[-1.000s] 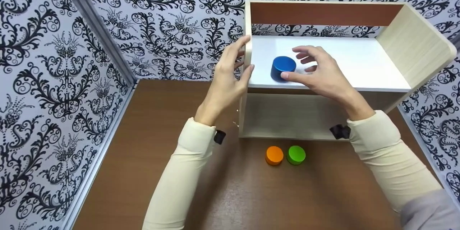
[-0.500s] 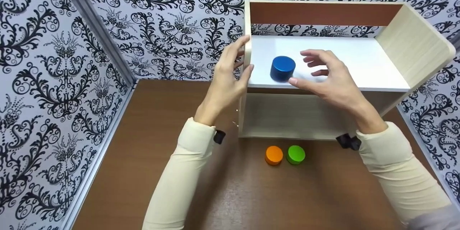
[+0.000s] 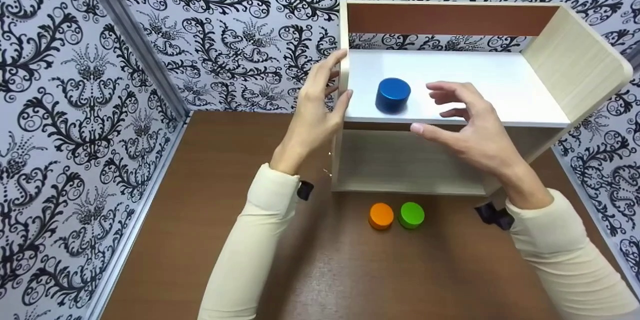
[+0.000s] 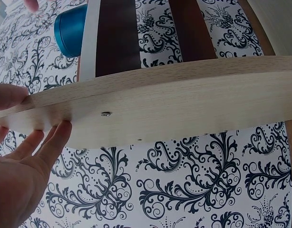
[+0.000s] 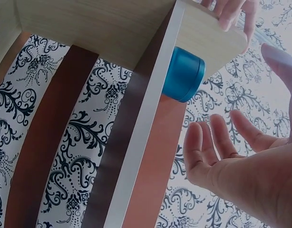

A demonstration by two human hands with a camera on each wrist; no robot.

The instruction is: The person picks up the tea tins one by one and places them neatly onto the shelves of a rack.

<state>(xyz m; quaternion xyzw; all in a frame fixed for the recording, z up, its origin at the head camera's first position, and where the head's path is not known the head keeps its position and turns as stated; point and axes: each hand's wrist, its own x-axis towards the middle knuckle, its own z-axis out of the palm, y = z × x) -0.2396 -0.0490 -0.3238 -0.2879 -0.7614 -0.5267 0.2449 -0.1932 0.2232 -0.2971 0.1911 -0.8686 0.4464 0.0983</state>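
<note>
A blue metallic cylinder (image 3: 393, 96) stands upright on the white shelf board (image 3: 500, 90), near its front left corner. A thin seam runs round it close to one end in the right wrist view. My left hand (image 3: 317, 105) grips the left side panel (image 3: 344, 27) of the wooden shelf unit, thumb at the front edge and fingers on the outer face. To the right of the cylinder, my right hand (image 3: 475, 132) is held apart from it, fingers loosely bent, nothing between them and the thumb. Both wrists wear a small black device.
On the brown table (image 3: 225, 220), an orange cylinder (image 3: 381, 216) and a green cylinder (image 3: 411, 215) stand side by side in front of the unit's lower compartment (image 3: 410, 160). The right side panel (image 3: 580, 60) sticks out towards me. Patterned walls (image 3: 240, 35) enclose the back and sides.
My right hand has let go of the blue cylinder and drawn back to the right and towards me. The cylinder stays on the shelf board. My left hand has not moved.
</note>
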